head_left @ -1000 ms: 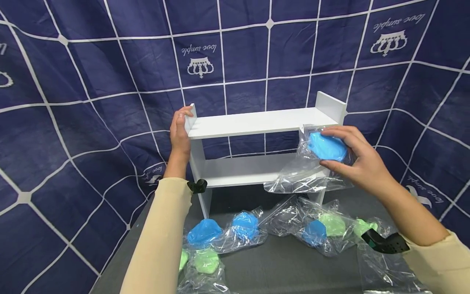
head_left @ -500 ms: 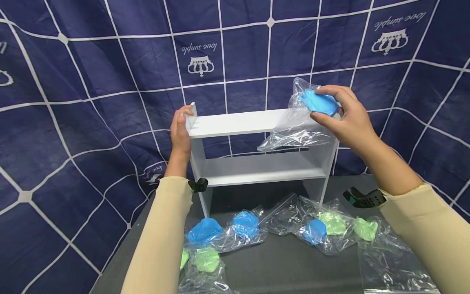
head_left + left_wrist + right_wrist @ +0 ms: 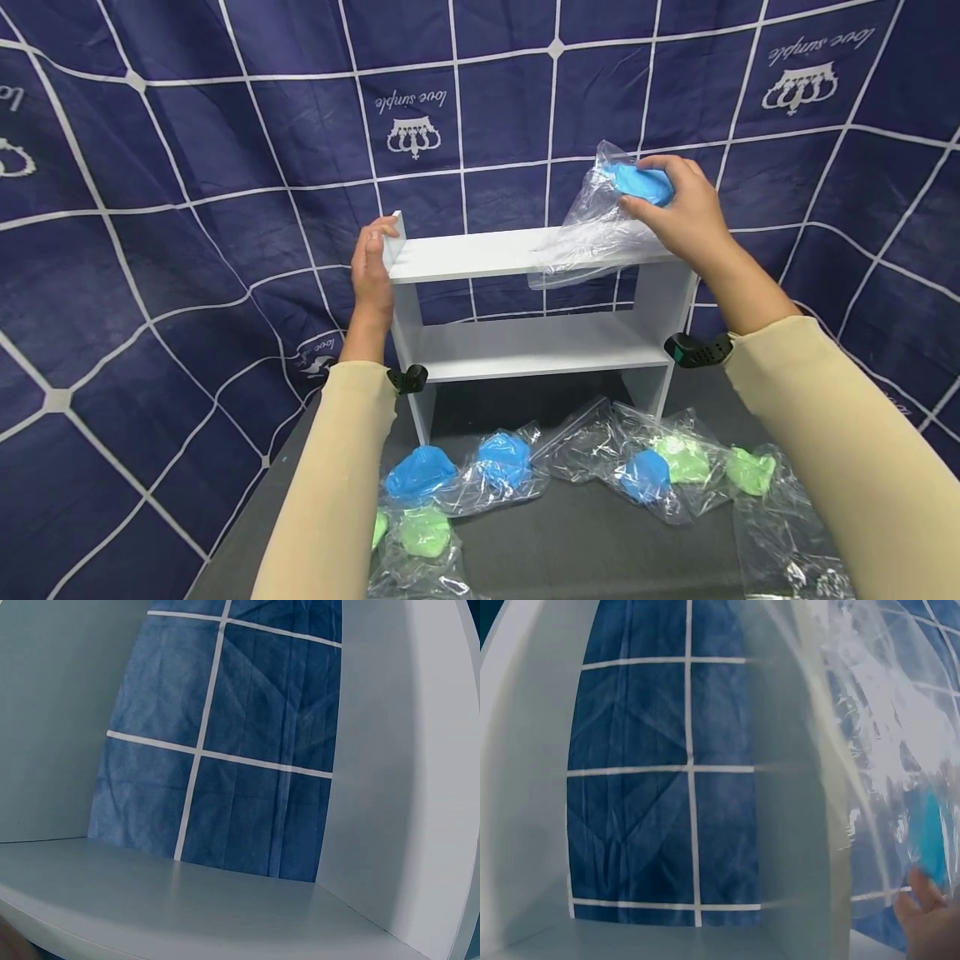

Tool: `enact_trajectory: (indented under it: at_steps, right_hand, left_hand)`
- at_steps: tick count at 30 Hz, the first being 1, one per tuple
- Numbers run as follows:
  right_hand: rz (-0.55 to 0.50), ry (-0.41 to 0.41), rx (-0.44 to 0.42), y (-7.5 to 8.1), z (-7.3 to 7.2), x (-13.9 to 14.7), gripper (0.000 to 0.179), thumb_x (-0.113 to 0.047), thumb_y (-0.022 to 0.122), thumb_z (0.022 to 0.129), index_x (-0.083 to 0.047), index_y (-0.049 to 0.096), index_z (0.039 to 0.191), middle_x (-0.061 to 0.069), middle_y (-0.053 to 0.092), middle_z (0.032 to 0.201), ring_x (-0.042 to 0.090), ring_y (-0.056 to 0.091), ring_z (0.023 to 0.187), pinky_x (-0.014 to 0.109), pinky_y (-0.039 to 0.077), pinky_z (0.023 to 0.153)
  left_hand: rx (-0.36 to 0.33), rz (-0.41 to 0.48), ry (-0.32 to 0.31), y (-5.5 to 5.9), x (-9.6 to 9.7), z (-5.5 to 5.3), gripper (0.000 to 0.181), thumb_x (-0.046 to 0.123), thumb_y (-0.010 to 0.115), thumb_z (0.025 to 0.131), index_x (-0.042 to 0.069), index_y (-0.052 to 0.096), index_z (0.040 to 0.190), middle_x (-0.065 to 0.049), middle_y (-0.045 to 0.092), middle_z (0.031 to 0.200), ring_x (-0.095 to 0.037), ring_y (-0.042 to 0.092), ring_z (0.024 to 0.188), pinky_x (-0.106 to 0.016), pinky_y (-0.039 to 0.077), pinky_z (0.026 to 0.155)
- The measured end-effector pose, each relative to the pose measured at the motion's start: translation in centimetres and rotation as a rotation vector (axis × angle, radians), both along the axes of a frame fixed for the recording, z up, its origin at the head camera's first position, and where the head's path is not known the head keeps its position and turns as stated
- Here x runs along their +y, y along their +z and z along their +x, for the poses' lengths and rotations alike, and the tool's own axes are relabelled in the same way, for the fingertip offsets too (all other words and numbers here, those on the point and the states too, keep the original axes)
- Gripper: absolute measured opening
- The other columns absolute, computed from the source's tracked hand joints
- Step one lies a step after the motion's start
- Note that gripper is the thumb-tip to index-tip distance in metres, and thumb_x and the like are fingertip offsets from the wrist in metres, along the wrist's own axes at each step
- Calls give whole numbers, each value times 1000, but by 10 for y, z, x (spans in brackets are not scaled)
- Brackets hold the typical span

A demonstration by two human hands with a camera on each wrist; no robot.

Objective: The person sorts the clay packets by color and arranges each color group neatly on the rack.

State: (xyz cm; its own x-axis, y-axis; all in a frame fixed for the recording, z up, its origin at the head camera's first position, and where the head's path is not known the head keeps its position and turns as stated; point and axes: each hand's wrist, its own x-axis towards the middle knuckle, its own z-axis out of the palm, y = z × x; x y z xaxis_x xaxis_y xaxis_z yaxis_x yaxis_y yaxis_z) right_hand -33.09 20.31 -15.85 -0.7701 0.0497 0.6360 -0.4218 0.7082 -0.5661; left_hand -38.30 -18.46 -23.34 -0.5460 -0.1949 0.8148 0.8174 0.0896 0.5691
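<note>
A white two-tier shelf (image 3: 480, 258) stands upright in the middle of the head view. My left hand (image 3: 372, 267) grips the top of its left side panel, fingers curled over the edge. Above the right part of the top board, my right hand (image 3: 686, 208) pinches a blue putty-like lump (image 3: 648, 185) inside a clear plastic bag (image 3: 592, 225), between thumb and fingers. The bag's loose end hangs down over the top board's front edge. In the right wrist view, the fingertips and the blue lump (image 3: 930, 836) show at the lower right, beside the shelf board (image 3: 802, 847).
On the dark table (image 3: 562, 542) before the shelf lie several bagged lumps: blue ones (image 3: 420, 472) at left, a blue one (image 3: 645, 475) beside a green one (image 3: 682, 458) at right, another green one (image 3: 750, 471) farther right. A navy gridded curtain (image 3: 502, 108) hangs behind.
My right hand has lifted the bagged blue lump from in front of the shelf's right side up over the top board, shifting slightly left. My left hand stays on the side panel.
</note>
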Motion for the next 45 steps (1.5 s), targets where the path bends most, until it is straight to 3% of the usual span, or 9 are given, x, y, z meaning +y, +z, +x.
enact_trajectory:
  at_steps: [4,7,13,19,25,29,33,40,45]
  right_hand:
    - [21,-19,-59,0,-5,2,61,-36,62,96,-13,44,149,15,35,158,34,34,147,52,27,120]
    - [28,-23,-75,-1,-5,2,60,-38,60,97,-14,43,150,11,32,161,32,28,151,54,22,122]
    - [1,14,-48,-5,-3,1,55,-34,60,97,-14,47,147,12,35,158,35,34,148,50,28,121]
    - [0,36,14,-14,3,4,47,-28,56,97,-9,53,140,15,43,151,32,38,145,44,32,121]
    - [-64,64,77,-29,15,10,42,-21,56,97,-7,56,137,13,49,145,25,43,143,34,34,119]
    - [-112,65,147,-41,25,14,37,-16,56,97,-7,61,132,9,55,138,13,49,136,26,39,114]
    - [-132,80,218,-57,34,17,33,-10,56,95,-6,64,127,6,58,133,-1,51,126,20,43,109]
    - [-159,76,317,-83,40,24,31,2,56,90,-2,68,119,-18,58,118,-9,52,113,8,45,97]
    - [-157,79,332,-95,46,27,32,4,56,89,-1,68,119,-26,55,116,-10,53,113,6,44,95]
  left_hand:
    - [-20,-5,18,-1,0,2,45,27,34,96,-14,49,106,-27,52,143,-33,41,142,-27,27,115]
    - [-35,-4,25,-2,0,2,45,37,37,95,-4,54,101,-22,55,142,-26,43,141,-27,29,115]
    - [-5,-3,30,-3,-2,0,35,45,41,94,15,58,94,-22,57,139,-22,47,138,-27,31,113]
    - [-22,18,27,-6,-2,1,26,44,42,94,24,58,91,-23,57,139,-19,49,135,-25,33,110]
    - [-39,15,27,-11,0,1,26,38,39,97,21,58,93,-21,56,141,-22,47,138,-25,33,110]
    - [-26,7,21,-11,1,0,30,34,37,98,12,58,96,-23,56,141,-24,46,139,-27,32,112]
    - [-10,1,28,-8,1,0,28,30,36,98,12,57,95,-23,56,140,-24,47,138,-26,32,112]
    - [1,-7,35,-3,0,0,32,28,35,97,5,57,98,-24,56,139,-30,45,140,-28,31,114]
    - [-13,-22,54,-1,-1,0,31,38,36,97,15,58,96,-22,57,140,-23,46,140,-29,29,116]
